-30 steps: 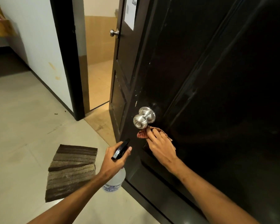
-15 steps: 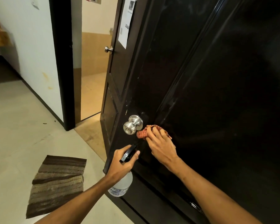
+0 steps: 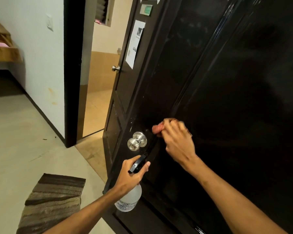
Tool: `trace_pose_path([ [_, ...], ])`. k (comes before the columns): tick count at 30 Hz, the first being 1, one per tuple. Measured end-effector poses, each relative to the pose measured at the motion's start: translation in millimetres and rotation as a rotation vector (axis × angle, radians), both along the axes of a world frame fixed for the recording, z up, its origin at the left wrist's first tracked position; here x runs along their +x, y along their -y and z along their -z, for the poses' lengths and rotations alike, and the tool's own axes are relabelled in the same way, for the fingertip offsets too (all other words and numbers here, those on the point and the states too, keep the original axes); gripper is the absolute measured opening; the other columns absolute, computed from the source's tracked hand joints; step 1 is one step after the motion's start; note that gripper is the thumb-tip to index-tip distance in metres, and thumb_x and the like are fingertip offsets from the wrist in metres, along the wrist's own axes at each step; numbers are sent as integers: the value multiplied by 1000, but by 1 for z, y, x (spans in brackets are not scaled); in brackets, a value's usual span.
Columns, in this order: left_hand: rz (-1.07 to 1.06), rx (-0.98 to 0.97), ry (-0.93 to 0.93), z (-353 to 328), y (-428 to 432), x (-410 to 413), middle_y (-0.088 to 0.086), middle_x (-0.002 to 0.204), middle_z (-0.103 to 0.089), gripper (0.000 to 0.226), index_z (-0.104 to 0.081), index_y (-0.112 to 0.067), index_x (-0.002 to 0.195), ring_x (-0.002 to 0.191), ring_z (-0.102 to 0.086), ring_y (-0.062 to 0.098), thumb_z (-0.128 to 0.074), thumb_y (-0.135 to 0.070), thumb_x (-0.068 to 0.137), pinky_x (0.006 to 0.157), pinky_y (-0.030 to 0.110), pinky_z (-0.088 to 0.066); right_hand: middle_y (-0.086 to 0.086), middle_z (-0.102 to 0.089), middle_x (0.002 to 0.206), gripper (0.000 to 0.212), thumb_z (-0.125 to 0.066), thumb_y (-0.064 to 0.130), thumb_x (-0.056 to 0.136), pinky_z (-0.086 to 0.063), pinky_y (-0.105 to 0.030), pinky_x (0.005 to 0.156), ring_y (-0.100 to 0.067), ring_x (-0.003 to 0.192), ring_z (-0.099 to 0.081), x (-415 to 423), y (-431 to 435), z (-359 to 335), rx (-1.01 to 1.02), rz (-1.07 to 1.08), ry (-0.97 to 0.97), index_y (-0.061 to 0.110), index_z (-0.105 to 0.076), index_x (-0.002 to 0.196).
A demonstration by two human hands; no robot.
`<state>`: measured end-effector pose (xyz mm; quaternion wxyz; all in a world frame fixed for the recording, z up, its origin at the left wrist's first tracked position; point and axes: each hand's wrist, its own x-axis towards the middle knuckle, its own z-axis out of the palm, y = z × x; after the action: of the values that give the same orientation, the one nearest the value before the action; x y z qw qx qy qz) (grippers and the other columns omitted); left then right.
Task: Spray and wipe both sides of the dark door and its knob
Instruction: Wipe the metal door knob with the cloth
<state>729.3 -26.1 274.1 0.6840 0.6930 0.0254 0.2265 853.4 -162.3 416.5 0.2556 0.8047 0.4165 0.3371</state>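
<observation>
Home interior: tiled floor [image 3: 15, 132], striped doormat [image 3: 52, 201], dark panelled door [image 3: 227, 98], wall switch [image 3: 49, 22], wooden bed frame [image 3: 5, 51].

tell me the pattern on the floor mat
Horizontal stripes in dark brown and tan on the floor mat; seen in the head view.

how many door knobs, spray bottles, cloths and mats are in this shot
door knobs: 2, near knob and far knob
spray bottle: 1
cloth: 1
mat: 1
total: 5
</observation>
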Motion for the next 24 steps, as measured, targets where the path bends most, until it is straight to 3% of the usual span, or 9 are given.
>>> trace_pose_path([
  [4,-11,6,20,-18,-1,2,6,76,-73,21,-70,-13,89,49,-64,20,-71,-32,99,41,30,-52,-19,-52,143,31,-55,6,85,-33,-52,108,-39,126,-48,9,-9,-93,328,23,186,7,-63,115],
  [6,-10,4,24,-22,1,2,2,68,-69,23,-69,-11,87,47,-61,19,-70,-29,100,42,29,-50,-18,-48,145,32,-52,6,90,-30,-53,112,-37,132,-45,15,-8,-94,363,14,224,8,-59,121],
  [11,3,3,14,-25,9,-3,-7,61,-64,23,-67,-8,87,43,-56,9,-69,-26,102,42,28,-48,-20,-53,143,41,-65,12,78,-33,-51,111,-39,132,-48,6,7,-5,27,-43,39,8,-64,118],
  [13,-5,6,9,-28,7,-4,-5,62,-66,23,-68,-8,87,44,-56,10,-69,-26,101,42,29,-48,-20,-54,142,36,-61,11,80,-33,-50,110,-39,130,-49,7,4,-19,40,-46,37,8,-65,115],
  [15,-31,10,-4,-30,3,-5,0,67,-68,26,-69,-6,87,45,-57,12,-71,-29,100,42,31,-50,-19,-52,143,31,-58,7,83,-33,-50,108,-39,128,-49,7,-3,-48,192,-18,78,8,-63,113],
  [18,-70,7,-26,-32,4,-5,-10,75,-69,27,-71,-3,89,47,-58,12,-72,-29,99,42,32,-51,-17,-49,144,29,-50,8,90,-31,-51,110,-38,130,-45,11,-9,-62,344,3,109,9,-60,116],
  [21,-84,-12,-47,-38,9,-8,-26,81,-70,21,-71,-5,92,48,-58,10,-72,-25,99,43,28,-51,-20,-51,143,34,-56,12,85,-31,-51,110,-39,128,-46,7,-3,-12,121,-36,25,8,-63,119],
  [24,-77,-4,-1,-39,7,-8,-6,79,-74,20,-71,-9,93,45,-57,12,-72,-29,98,41,30,-51,-21,-54,142,38,-63,15,81,-32,-49,110,-38,128,-49,1,4,1,-31,-30,-76,7,-65,118],
])
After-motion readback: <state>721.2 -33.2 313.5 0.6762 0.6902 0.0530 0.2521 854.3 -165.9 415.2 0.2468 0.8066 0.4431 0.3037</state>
